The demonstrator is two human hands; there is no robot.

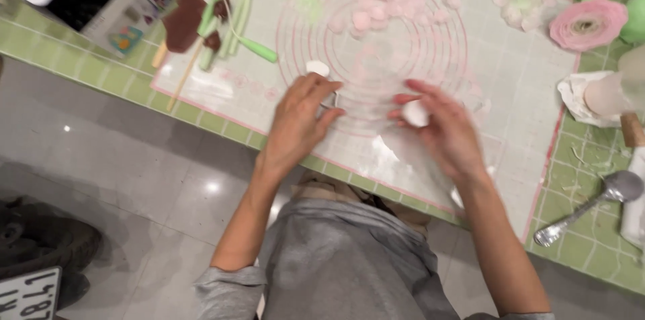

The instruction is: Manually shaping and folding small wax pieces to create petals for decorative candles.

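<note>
White and soft-looking, a small lump of paste (415, 113) sits pinched between the thumb and fingers (411, 85) of the right hand (447, 133), which closes around it just above the mat. The left hand (299, 118) lies beside it, a little apart, its fingers (329, 86) curled together over a small metal cutter (334, 100) that is mostly hidden, so the exact grip there is hard to tell. Both hands work over the near edge of a translucent silicone mat (517, 78) printed with pink concentric rings. Just beyond the left hand lies a small white oval piece (318, 67), apart from the fingertips. Farther up, near the middle of the rings, a scatter of pale pink petal pieces (396, 1) rests on the mat. To the left lie green modelling tools (235, 24), a brown piece of paste (183, 21) and a thin wooden stick (183, 78). On the right, off the mat, a finished pink flower (588, 23) stands on the green tiled tabletop (591, 246), and a metal spoon (591, 206) lies nearer the edge. Below, grey floor tiles (134, 165) show.
</note>
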